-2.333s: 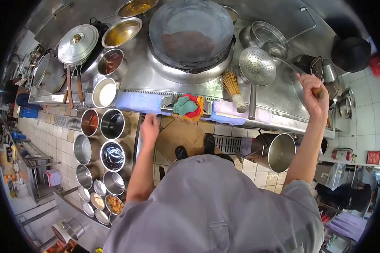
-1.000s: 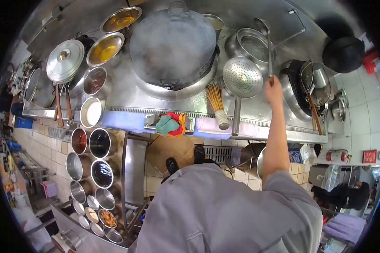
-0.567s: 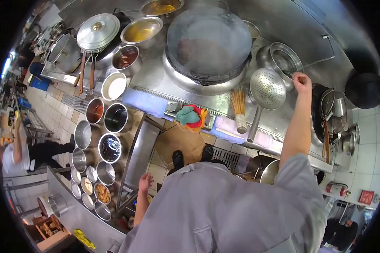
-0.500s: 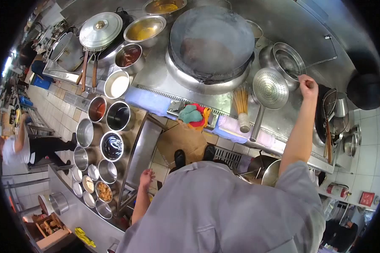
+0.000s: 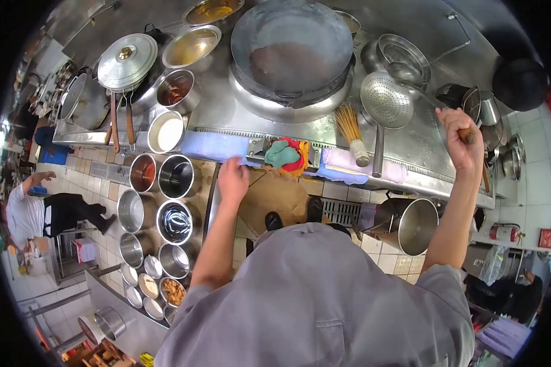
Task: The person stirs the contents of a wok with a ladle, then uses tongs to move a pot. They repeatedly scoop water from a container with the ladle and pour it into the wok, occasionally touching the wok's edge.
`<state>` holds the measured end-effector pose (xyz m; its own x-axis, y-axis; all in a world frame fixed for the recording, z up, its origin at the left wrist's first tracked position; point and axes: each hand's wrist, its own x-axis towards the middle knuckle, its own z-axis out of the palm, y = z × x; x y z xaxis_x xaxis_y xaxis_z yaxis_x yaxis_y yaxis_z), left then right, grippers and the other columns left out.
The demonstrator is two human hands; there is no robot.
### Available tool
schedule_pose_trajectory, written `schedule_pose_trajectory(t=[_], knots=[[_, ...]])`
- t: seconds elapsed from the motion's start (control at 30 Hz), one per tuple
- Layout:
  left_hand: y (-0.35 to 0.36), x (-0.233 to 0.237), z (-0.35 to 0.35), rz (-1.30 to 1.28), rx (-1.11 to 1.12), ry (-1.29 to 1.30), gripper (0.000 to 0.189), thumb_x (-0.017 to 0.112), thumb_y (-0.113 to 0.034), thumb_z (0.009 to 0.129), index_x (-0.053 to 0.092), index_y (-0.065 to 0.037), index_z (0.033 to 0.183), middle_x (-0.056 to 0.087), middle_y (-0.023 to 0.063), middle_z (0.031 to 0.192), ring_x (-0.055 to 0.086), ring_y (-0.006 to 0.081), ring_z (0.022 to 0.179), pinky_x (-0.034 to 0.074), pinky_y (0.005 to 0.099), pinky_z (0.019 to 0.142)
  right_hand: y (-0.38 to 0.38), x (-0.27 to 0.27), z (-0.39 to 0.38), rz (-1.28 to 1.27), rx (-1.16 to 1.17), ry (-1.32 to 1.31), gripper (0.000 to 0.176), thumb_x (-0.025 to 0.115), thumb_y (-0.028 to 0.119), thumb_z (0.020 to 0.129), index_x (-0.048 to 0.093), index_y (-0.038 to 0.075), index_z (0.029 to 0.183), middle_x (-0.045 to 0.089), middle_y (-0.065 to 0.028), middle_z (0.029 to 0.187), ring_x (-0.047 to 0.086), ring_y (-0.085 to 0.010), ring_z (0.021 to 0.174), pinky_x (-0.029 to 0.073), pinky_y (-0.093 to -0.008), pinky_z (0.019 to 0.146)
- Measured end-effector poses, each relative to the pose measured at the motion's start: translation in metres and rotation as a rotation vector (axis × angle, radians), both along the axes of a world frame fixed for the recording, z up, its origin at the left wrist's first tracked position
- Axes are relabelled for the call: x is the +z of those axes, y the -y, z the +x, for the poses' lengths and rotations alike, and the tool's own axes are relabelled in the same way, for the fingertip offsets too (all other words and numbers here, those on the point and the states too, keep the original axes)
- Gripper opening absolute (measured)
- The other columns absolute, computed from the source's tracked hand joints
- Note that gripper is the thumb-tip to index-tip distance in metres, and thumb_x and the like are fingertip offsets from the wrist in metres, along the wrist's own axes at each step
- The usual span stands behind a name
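My right hand [image 5: 460, 136] is closed round the handle of a ladle [image 5: 404, 74], whose wooden end sticks out of my fist. The ladle's bowl is over a metal basin [image 5: 421, 50] at the back right. My left hand [image 5: 232, 181] is at the counter's front edge with its fingers loosely apart, holding nothing. To its right lies a bundle of green, red and yellow cloths [image 5: 281, 154]. A large steaming wok [image 5: 294, 61] sits on the burner ahead. Between the wok and my right hand are a perforated skimmer [image 5: 386, 101] and a bamboo brush [image 5: 352, 131].
Metal pots of dark and red liquids [image 5: 176, 221] stand in rows on the left. A lidded pan [image 5: 127, 64] and bowls of yellow liquid [image 5: 191, 46] stand at the back left. A tall pot [image 5: 417, 226] is at the right. Another person [image 5: 27, 211] is at far left.
My left hand has risen from low beside my body to the counter edge. My right hand has drawn back and outward, and the ladle's bowl now shows over the basin. The view has shifted slightly.
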<state>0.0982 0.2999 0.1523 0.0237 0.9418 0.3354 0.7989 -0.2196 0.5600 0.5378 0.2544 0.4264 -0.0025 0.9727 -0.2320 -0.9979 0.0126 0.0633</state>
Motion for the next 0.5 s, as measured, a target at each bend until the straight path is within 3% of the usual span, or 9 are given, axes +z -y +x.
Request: schedule_pose_trajectory(t=[0.07,0.2,0.4,0.5], knots=[[-0.035,0.023,0.029,0.049,-0.099,-0.072,0.025,0.057,-0.012,0.067,0.054,-0.006,0.091,0.054,0.0129,0.085,0.052,0.0303,0.079,0.043,0.0385,0.068,0.015,-0.002,-0.014,-0.073,0.074,-0.001,0.044,0.037,0.003,0.086,0.01,-0.008,0.118,0.036,-0.0095,0.078,0.044,-0.0158,0.059,0.045,-0.0251,0.052],[-0.082,0.051,0.089,0.017,-0.185,-0.29,0.042,0.058,-0.021,0.067,0.051,-0.008,0.105,0.049,0.0127,0.105,0.045,0.0292,0.099,0.038,0.0492,0.077,0.043,0.0,-0.047,-0.103,0.149,0.045,0.042,0.038,0.005,0.086,0.015,-0.015,0.115,0.036,-0.0099,0.08,0.045,-0.0138,0.06,0.044,-0.0237,0.049],[-0.128,0.055,0.154,-0.061,-0.214,-0.555,0.049,0.048,-0.023,0.073,0.042,-0.005,0.118,0.044,0.0117,0.118,0.041,0.0265,0.11,0.028,0.0535,0.089,0.064,0.004,-0.085,-0.069,0.301,0.123,0.037,0.037,0.009,0.087,0.025,-0.015,0.113,0.038,-0.0074,0.08,0.044,-0.0077,0.058,0.04,-0.0191,0.044],[-0.141,0.061,0.169,-0.25,-0.228,-0.639,0.048,0.043,-0.02,0.074,0.041,-0.004,0.119,0.041,0.0107,0.123,0.037,0.0255,0.114,0.024,0.0546,0.092,0.067,0.005,-0.095,-0.096,0.37,0.473,0.033,0.042,0.01,0.086,0.033,-0.01,0.112,0.039,-0.005,0.078,0.041,-0.0033,0.055,0.037,-0.0164,0.041]])
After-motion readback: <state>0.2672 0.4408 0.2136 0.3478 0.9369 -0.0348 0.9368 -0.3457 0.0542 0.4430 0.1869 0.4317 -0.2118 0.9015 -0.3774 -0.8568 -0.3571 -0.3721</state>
